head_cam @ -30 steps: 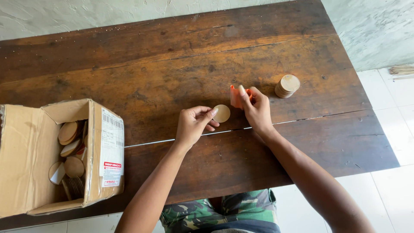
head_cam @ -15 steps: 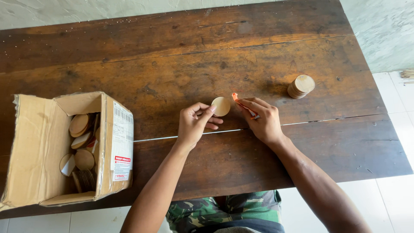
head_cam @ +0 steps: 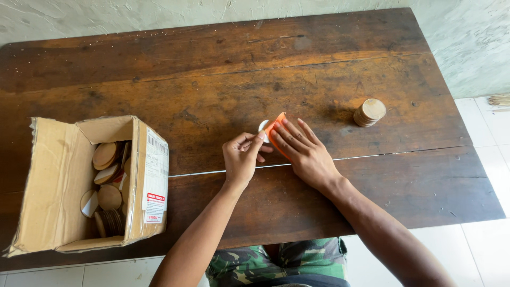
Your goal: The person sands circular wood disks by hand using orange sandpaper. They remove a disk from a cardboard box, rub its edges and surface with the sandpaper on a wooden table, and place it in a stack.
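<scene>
One head camera looks steeply down from above the person onto a dark wooden table (head_cam: 212, 69), at about arm's length. The view faces away from the body toward the wall: lap at the bottom edge, box (head_cam: 58, 186) at left, tiled floor at right.

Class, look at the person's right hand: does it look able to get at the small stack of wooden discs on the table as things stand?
Probably yes. The right hand lies on an orange sheet, and bare table separates it from the stack of wooden discs; nothing stands between.
</scene>
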